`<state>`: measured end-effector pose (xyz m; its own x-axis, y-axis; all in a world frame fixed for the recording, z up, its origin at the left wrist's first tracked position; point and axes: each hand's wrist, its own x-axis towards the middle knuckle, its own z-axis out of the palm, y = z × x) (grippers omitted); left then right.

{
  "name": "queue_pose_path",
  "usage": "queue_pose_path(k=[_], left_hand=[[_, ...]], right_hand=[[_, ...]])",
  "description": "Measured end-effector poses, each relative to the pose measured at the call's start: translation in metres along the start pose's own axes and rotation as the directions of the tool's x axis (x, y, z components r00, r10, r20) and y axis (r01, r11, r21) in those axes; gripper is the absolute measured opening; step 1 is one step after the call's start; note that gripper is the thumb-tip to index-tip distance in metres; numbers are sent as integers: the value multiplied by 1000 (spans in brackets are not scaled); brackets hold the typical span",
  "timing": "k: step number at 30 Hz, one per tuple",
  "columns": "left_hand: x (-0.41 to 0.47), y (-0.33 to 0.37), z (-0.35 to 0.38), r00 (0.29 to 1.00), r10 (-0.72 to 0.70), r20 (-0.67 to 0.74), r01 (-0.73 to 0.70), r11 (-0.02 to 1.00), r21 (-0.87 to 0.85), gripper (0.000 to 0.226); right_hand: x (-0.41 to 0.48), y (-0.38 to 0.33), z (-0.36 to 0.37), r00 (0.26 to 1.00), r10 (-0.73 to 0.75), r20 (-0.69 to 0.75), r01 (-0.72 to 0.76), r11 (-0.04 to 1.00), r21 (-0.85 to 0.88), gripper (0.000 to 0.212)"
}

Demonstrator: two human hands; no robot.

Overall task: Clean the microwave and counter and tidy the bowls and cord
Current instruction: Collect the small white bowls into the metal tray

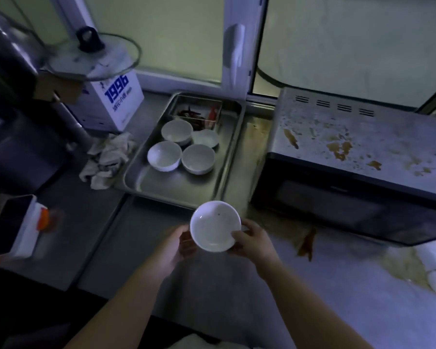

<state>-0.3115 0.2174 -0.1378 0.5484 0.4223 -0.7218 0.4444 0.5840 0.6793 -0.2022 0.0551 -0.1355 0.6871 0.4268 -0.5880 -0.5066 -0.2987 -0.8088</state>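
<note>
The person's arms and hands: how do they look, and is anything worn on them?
Both forearms are bare up to the bottom edge of the picture; no sleeve shows. The left hand and the right hand have no glove. I see no ring, watch or bracelet, but the light is dim and bluish, so a small item could be missed.

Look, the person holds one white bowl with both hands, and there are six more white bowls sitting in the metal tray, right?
Not six. The head view shows four white bowls in the metal tray. The rest is right: the left hand and right hand hold one white bowl.
</note>
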Motion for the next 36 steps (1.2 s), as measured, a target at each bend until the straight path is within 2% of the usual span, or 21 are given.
queue_pose_path(k=[3, 10, 14, 17, 21, 26, 29, 33, 36], left_hand=[[19, 26, -38, 1000, 8, -1, -8, 999, -47, 20], [65, 77, -99, 1000, 19, -6, -20, 995, -101, 25], [78, 97, -110, 997, 45, -57, -51, 991, -122, 15], [94, 112, -122, 995, 62, -77, -67, 996, -66, 13], [111, 131, -131, 993, 97, -71, -95, 995, 24, 13], [134, 142, -135, 990, 130, -51, -124, 986, 108, 17], [141, 146, -129, 993, 116, -39, -109, 984, 138, 9], [148, 149, -119, 996, 90, -16, -85, 977, 197, 5], [155, 147, -115, 995, 89, -34, -77, 962, 262, 4]], right_hand=[[16, -12, 47, 1000, -6, 19, 6, 1000, 24, 36], [56, -33, 126, 999, -38, 26, 38, 999, 20, 40], [72, -39, 155, 999, -36, -23, 36, 999, 10, 35], [88, -47, 174, 999, -15, -37, 16, 1000, 25, 38], [111, -60, 188, 998, 42, -44, -36, 991, 126, 29], [136, -63, 192, 993, 54, -106, -52, 998, 18, 33], [147, -59, 183, 987, 42, -154, -51, 997, -54, 41], [131, -70, 176, 985, 97, -145, -93, 995, 35, 29], [133, -66, 175, 982, 118, -150, -108, 992, 71, 28]])
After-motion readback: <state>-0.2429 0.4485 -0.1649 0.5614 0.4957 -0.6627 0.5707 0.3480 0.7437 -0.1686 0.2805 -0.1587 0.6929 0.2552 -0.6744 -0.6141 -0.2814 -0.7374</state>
